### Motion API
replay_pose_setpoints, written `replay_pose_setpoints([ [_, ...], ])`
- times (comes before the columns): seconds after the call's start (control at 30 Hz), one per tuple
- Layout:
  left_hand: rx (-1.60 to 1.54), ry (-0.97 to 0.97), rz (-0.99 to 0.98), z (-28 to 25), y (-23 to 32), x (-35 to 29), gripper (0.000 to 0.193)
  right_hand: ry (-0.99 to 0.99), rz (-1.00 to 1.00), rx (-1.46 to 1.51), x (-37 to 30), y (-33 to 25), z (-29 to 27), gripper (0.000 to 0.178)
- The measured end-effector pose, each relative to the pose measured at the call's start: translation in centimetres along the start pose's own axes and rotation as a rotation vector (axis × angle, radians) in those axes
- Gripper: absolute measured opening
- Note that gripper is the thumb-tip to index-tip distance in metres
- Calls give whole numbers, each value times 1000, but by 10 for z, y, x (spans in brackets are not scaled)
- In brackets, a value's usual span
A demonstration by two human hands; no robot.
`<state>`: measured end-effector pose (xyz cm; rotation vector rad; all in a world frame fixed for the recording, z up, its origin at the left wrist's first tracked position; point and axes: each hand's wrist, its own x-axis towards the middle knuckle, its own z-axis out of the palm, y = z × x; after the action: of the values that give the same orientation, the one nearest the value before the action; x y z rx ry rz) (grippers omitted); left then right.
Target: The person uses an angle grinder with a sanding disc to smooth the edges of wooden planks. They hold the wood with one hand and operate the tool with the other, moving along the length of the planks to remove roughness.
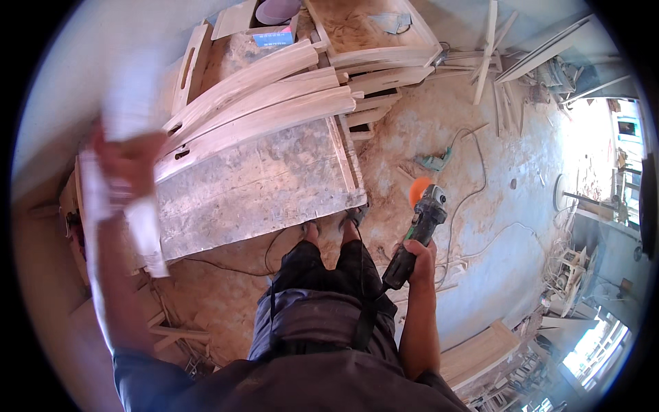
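My left hand (130,161), smeared by motion, is closed round a long white cloth (145,233) raised over the left end of the workbench. The cloth sticks out above and below the fist; its upper part is blurred. In my right hand (421,259) is an angle grinder (427,218) with an orange disc (419,190), held off to the right of the bench above the floor. Several curved wooden pieces (274,120) lie side by side on the workbench (274,182), two with dark slots near their left ends.
A green power tool (436,161) and its cord lie on the dusty floor (508,192). Wooden frames (377,58) stand beyond the bench, with a blue box (272,37) nearby. Loose slats (486,51) lean at the back. Wood scraps (570,275) are piled right.
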<state>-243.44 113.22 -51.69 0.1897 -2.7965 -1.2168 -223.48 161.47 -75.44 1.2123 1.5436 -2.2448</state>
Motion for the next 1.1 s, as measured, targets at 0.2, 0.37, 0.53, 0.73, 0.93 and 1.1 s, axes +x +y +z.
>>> replay_pose_setpoints([
  [0.2, 690, -613, 101, 173, -89, -40, 88, 16, 20, -69, -2, -2, 11, 41],
  [0.37, 580, -702, 102, 230, -166, -60, 92, 14, 3, -152, -12, -9, 10, 47],
  [0.53, 506, -796, 77, 225, -158, -44, 90, -64, 31, -294, 1, -20, 22, 52],
  [0.73, 456, -792, 30, 224, -161, -42, 93, -208, 0, -453, 27, -33, 78, 53],
  [0.93, 438, -805, 14, 222, -157, -39, 93, -294, -40, -579, 35, -34, 73, 56],
  [1.1, 437, -789, 8, 224, -161, -42, 95, -270, 18, -506, 25, -37, 71, 57],
])
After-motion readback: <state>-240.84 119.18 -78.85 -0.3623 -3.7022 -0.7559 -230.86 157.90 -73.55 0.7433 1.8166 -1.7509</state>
